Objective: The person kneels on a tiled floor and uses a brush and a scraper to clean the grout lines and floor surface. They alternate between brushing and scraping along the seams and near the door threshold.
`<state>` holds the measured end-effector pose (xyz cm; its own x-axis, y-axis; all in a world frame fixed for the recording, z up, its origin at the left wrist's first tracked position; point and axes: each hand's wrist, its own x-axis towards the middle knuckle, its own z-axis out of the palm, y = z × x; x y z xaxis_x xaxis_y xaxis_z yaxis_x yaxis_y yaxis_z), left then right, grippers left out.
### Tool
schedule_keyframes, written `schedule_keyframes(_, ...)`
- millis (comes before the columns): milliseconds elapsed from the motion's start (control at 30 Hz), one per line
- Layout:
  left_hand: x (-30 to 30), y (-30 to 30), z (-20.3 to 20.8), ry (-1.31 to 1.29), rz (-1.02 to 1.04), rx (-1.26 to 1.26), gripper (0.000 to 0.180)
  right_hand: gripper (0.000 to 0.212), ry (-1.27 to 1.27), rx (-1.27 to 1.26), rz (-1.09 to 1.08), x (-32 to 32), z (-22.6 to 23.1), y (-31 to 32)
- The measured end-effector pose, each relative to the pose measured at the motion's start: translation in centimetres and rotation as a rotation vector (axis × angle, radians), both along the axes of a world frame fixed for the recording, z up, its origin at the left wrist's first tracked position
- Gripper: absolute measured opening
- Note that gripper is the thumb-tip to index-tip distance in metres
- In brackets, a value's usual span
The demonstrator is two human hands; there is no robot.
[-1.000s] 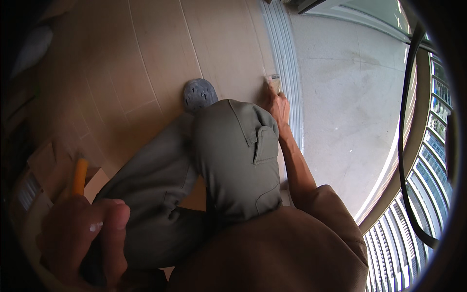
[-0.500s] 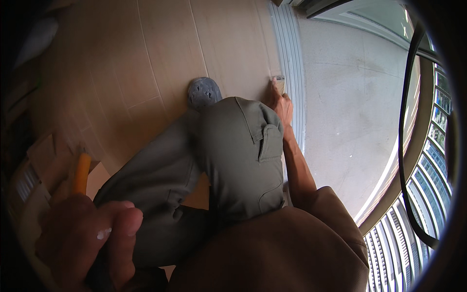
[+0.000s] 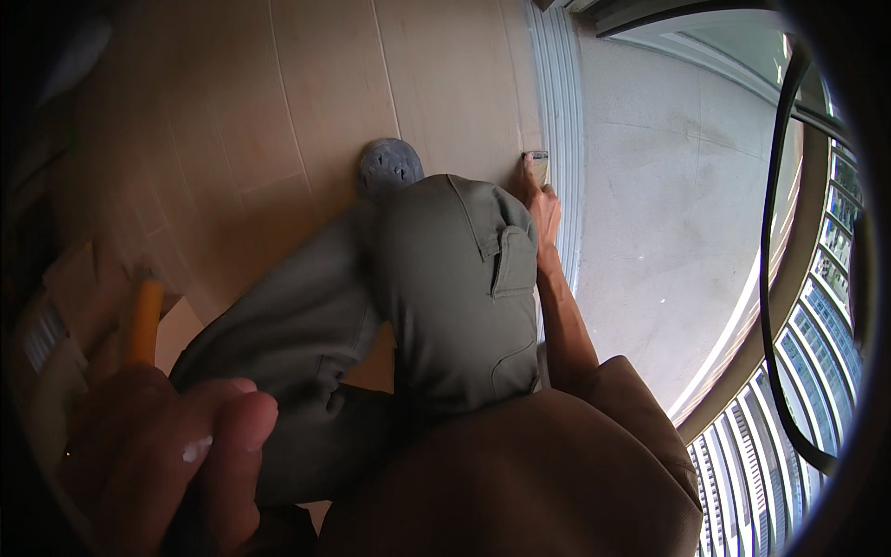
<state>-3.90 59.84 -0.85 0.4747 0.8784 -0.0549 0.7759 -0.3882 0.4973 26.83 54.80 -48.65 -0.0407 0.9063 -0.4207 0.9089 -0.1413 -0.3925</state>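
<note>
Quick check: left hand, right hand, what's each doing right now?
Left hand: closed around an orange pencil-like tool.
Right hand: pressing a small grey flat tool on the tiled floor beside the door track.

Place: a flat's room opening onto a high balcony.
Showing it: tiled floor [image 3: 306,121], sliding-door track [image 3: 560,111], balcony railing [image 3: 789,390].
</note>
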Motion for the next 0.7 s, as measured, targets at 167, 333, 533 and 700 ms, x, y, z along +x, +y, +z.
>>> schedule_keyframes(167,-0.4,0.8,-1.4,0.194,-0.225,0.27,0.039,0.088,0.017,0.009,-0.004,0.5,-0.1,-0.8)
schedule_keyframes(333,0.5,1.0,0.0,-0.087,0.06,-0.08,0.045,0.088,0.008,0.038,0.001,0.3,0.0,0.2)
schedule_keyframes(533,-0.3,0.9,-0.2,-0.031,-0.068,-0.051,0.049,0.085,0.036,0.07,0.0,-0.4,0.6,1.1)
schedule_keyframes(700,0.5,-0.1,-1.0,-0.086,0.021,0.028,0.053,0.082,0.026,0.051,-0.019,-0.8,0.6,1.2)
